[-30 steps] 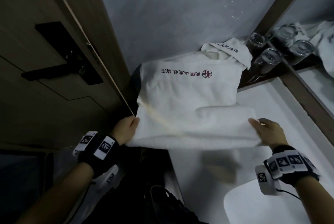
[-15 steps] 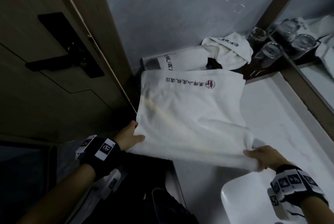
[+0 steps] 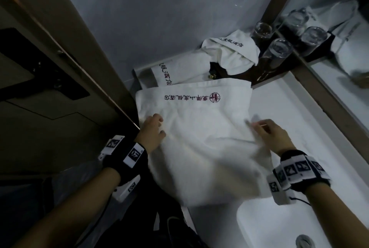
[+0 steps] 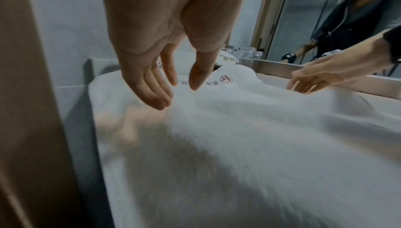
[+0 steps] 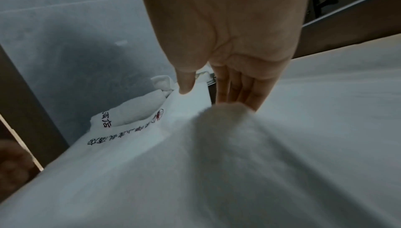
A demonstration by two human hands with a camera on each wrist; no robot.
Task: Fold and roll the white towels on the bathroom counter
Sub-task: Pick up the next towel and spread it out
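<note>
A white bathroom counter [image 3: 299, 111] runs beside a grey wall, with a mirror [image 3: 339, 27] along its far side and a sink [image 3: 269, 225] near the person. The large white towel [image 3: 199, 147] lies spread on the counter under both hands, and its near edge hangs over the counter front. The left hand [image 3: 150, 134] is over the towel's left part with fingers [image 4: 152, 86] straight and relaxed, holding nothing (the tips seem just above or barely on the cloth, I cannot tell which). The right hand [image 3: 273, 137] is at the towel's right part, fingers also extended and released; a raised fold of towel stands just in front of the fingertips [image 5: 238, 91]. Beyond the fingers of both hands is the red printed logo [image 3: 214, 97], then a rolled towel [image 3: 169, 71] and a crumpled towel [image 3: 229, 51]. Two glasses [image 3: 277, 49] stand right of those.
</note>
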